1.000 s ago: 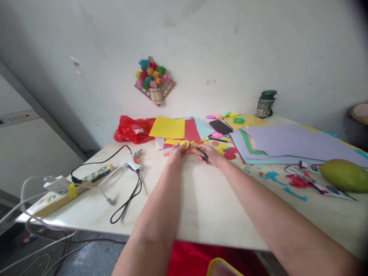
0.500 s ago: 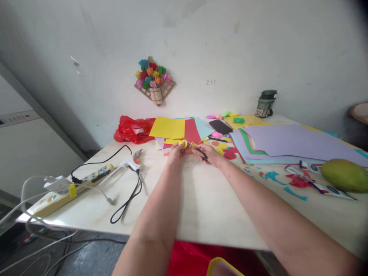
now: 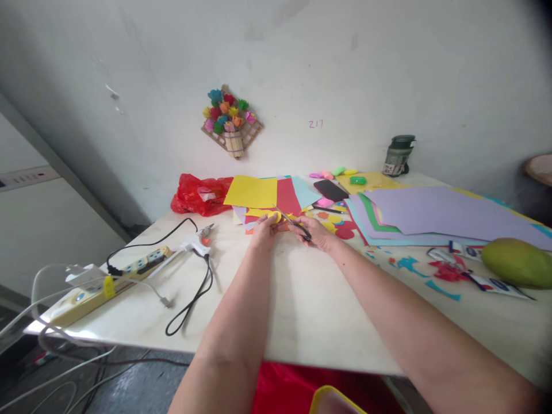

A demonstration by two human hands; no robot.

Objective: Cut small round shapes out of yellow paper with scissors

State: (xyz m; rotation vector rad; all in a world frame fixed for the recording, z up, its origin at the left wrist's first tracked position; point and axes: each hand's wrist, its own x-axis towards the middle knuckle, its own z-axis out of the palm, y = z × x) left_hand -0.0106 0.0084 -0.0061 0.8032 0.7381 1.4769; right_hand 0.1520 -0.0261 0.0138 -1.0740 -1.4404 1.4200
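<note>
Between the fingers of my left hand (image 3: 264,231) is a small rounded piece of yellow paper (image 3: 275,216). My right hand (image 3: 317,233) grips scissors (image 3: 303,229) with dark handles, their blades reaching up and left to the yellow piece. Whether the blades touch the paper I cannot tell. Just beyond my hands lie a yellow sheet (image 3: 252,191) and a red sheet (image 3: 288,195), with other coloured paper partly under them. Yellow circles (image 3: 334,219) and red circles (image 3: 345,233) of cut paper lie to the right of my right hand.
Left on the table are a glue gun (image 3: 200,244) with a looped cord, a power strip (image 3: 116,284) and a red plastic bag (image 3: 198,194). At right are large paper sheets (image 3: 431,213), blue scraps (image 3: 409,265), a green mango (image 3: 517,263) and a bottle (image 3: 399,156). A phone (image 3: 331,190) lies behind.
Almost nothing differs. Both hands stay in the same place, with the yellow paper and the scissors still held.
</note>
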